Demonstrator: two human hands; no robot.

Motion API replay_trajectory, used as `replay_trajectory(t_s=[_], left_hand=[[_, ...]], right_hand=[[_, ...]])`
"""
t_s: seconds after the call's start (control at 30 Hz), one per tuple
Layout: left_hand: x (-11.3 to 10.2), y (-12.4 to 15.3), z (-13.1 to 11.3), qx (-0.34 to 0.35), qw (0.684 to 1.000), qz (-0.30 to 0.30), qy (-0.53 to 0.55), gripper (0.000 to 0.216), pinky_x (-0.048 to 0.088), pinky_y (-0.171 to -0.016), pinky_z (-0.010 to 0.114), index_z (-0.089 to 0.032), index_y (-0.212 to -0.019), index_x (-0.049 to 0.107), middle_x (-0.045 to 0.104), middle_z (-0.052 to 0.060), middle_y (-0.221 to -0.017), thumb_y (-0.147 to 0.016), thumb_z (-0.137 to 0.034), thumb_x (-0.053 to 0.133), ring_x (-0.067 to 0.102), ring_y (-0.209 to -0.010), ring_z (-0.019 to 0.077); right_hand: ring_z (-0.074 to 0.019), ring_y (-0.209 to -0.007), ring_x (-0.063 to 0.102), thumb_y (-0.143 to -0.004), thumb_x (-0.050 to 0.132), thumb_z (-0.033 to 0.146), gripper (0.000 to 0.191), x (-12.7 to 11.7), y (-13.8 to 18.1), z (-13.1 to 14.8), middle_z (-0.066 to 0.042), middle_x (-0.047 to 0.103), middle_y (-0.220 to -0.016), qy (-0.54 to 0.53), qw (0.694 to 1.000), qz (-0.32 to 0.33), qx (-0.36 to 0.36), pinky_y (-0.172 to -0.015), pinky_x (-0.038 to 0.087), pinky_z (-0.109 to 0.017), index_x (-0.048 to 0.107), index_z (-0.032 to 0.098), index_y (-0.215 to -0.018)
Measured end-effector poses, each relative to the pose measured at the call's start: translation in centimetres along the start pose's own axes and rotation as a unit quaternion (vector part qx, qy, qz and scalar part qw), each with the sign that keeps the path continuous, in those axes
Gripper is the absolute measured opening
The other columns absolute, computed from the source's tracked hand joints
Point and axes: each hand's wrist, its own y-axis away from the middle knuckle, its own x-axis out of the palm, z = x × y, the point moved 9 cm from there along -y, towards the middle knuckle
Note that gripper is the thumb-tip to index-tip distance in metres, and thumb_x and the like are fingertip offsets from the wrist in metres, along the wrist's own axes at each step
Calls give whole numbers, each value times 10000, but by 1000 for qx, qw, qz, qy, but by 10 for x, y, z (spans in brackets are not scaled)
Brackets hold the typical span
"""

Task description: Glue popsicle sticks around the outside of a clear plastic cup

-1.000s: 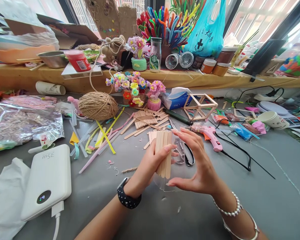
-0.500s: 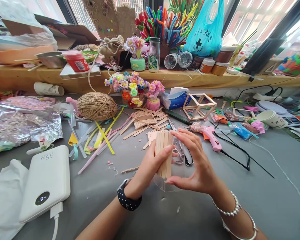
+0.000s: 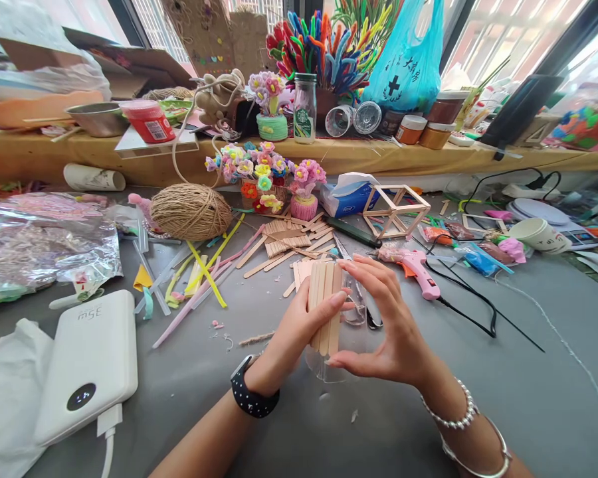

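Observation:
My left hand [image 3: 299, 325] is closed around a row of flat wooden craft sticks [image 3: 323, 309], its thumb pressed across their front. The sticks stand side by side, nearly upright. Curved around their right side, my right hand [image 3: 389, 325] has its fingers spread wide. Its fingertips are by the upper ends of the sticks and its thumb is by the lower ends; whether they press on the wood I cannot tell. Beneath and behind the sticks is a piece of clear plastic [image 3: 323, 373], partly hidden. Scissors [image 3: 355, 312] lie behind my hands, partly covered.
Beyond my hands is a pile of loose craft sticks [image 3: 286, 242]. A pink glue gun [image 3: 418, 272] with a black cord lies right, near a wooden stick cube frame [image 3: 396, 212]. Left are a twine ball [image 3: 192, 211], a white power bank [image 3: 90, 365] and yellow strips [image 3: 206, 275].
The view has shifted very slightly, moving the scene a little leftward. Both hands keep nearly the same pose around the craft sticks.

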Motion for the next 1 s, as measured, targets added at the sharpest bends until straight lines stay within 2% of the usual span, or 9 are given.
replay_trajectory(t_s=[0.17, 0.3, 0.4, 0.5, 0.57, 0.67, 0.77, 0.9, 1.0], left_hand=[[-10, -2, 2, -2, 997, -51, 58, 514, 485, -816, 414, -155, -1159, 434, 592, 142, -1096, -746, -417, 592, 621, -916, 275], [-13, -6, 9, -42, 981, -40, 187, 488, 473, -850, 410, -117, -1133, 451, 621, 163, -1059, -776, -442, 517, 624, -930, 279], [-9, -9, 11, -72, 964, -3, 255, 537, 475, -851, 402, -97, -1151, 478, 635, 168, -1044, -784, -488, 459, 635, -904, 267], [-8, -10, 8, -71, 961, 12, 267, 564, 475, -852, 399, -93, -1175, 482, 643, 163, -1042, -783, -496, 443, 637, -907, 265], [-10, -11, 6, -72, 965, 11, 254, 558, 469, -861, 402, -86, -1163, 487, 646, 166, -1038, -780, -490, 442, 634, -918, 269], [-21, -12, 1, -64, 977, -27, 202, 464, 457, -882, 381, -98, -1107, 505, 662, 155, -998, -775, -422, 479, 629, -939, 258], [-40, -14, -6, -40, 985, -77, 150, 345, 470, -861, 328, -131, -1014, 550, 672, 113, -954, -765, -367, 520, 622, -952, 227], [-63, -16, -11, -18, 988, -130, 83, 271, 506, -780, 275, -147, -911, 597, 653, 70, -944, -729, -348, 578, 615, -933, 201], [-64, -19, -12, -18, 995, -99, 6, 308, 506, -773, 278, -163, -943, 587, 647, 56, -925, -703, -353, 624, 620, -901, 196]], right_hand=[[-283, -1267, 291, -661, 651, 504, 798, -5, 1, -11, -114, 444, -1299, 7, 1000, -11, 23, -1052, 261, -469, 332, 154, -1304], [-227, -1179, 422, -807, 534, 320, 354, -33, 6, -36, -77, 532, -1201, 20, 986, -124, 110, -1012, 315, -445, 508, 203, -1139], [-199, -1041, 523, -824, 488, 233, 155, -53, 15, -58, -66, 606, -1035, 71, 961, -202, 173, -946, 375, -407, 602, 195, -921], [-190, -857, 574, -802, 462, 213, 136, -67, 27, -85, -55, 633, -848, 107, 938, -235, 232, -821, 439, -373, 592, 180, -780], [-185, -760, 574, -776, 440, 220, 135, -74, 37, -105, -56, 624, -805, 106, 920, -247, 284, -742, 460, -358, 565, 175, -750], [-189, -739, 561, -728, 426, 234, 114, -82, 49, -126, -58, 611, -791, 126, 897, -262, 332, -720, 456, -357, 525, 182, -709], [-192, -783, 553, -704, 440, 259, 102, -83, 53, -138, -59, 599, -802, 155, 888, -243, 359, -752, 451, -351, 502, 186, -740], [-203, -835, 541, -708, 456, 268, 107, -75, 54, -152, -69, 588, -849, 219, 876, -155, 400, -792, 430, -346, 503, 188, -762], [-246, -931, 512, -724, 480, 296, 185, -69, 59, -161, -116, 573, -933, 252, 865, -113, 419, -855, 387, -373, 542, 160, -834]])
